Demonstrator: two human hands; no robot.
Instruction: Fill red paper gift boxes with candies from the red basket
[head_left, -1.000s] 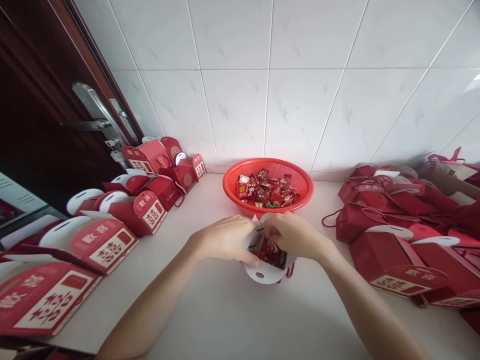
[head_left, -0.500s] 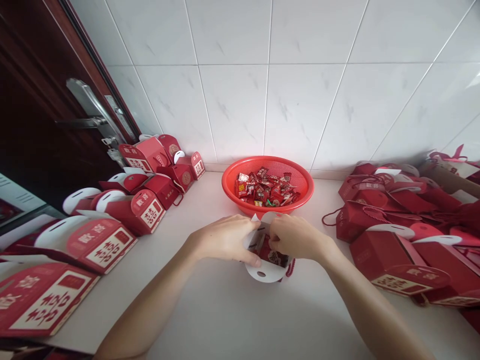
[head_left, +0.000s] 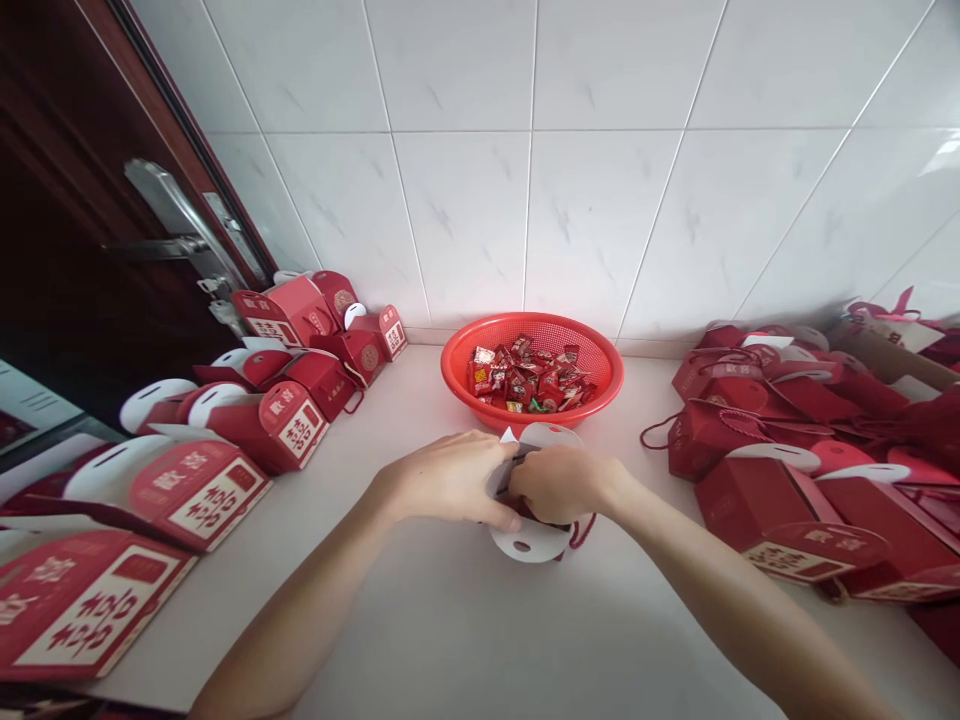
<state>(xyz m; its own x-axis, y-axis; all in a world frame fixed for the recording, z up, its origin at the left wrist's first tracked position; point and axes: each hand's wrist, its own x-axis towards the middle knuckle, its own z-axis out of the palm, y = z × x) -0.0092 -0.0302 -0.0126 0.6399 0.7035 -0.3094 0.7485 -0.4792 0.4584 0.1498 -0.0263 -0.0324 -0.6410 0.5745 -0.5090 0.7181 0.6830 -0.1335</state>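
A small red candy box [head_left: 529, 543] with white inner flaps stands open in front of me, a twisted red cord at its right side. My left hand [head_left: 448, 474] grips the box by its left side, thumb over the near edge. Curled fingers of my right hand [head_left: 564, 484] are down inside the box; their tips and anything in them are hidden. Just behind sits an orange-red plastic basket [head_left: 455, 385] holding several red-wrapped candies [head_left: 551, 382].
Red gift boxes [head_left: 296, 425] with white handle flaps line the left side of the white table [head_left: 420, 620]. More red boxes [head_left: 780, 505] are crowded together at the right. A tiled wall [head_left: 457, 220] rises behind; a dark door [head_left: 60, 200] is at the left.
My right hand has moved slightly left and deeper into the box, covering the red contents seen there before. The left hand keeps its hold. The view has shifted a little.
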